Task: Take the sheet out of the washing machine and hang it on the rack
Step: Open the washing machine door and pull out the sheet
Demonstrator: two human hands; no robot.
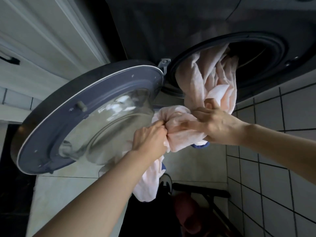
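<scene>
A pale pink sheet (208,77) spills in twisted folds out of the round drum opening of the dark washing machine (188,23) at the upper right. My right hand (215,122) grips a bunch of the sheet just below the opening. My left hand (150,137) grips another bunch a little to the left, and a loose end of the sheet hangs down below it. The rest of the sheet is hidden inside the dark drum. No rack is in view.
The machine's round door (85,120) stands swung open to the left, close by my left hand. A white panelled cabinet (42,40) fills the upper left. White tiles (273,168) lie at the right. A dark frame and a shoe (166,181) sit below.
</scene>
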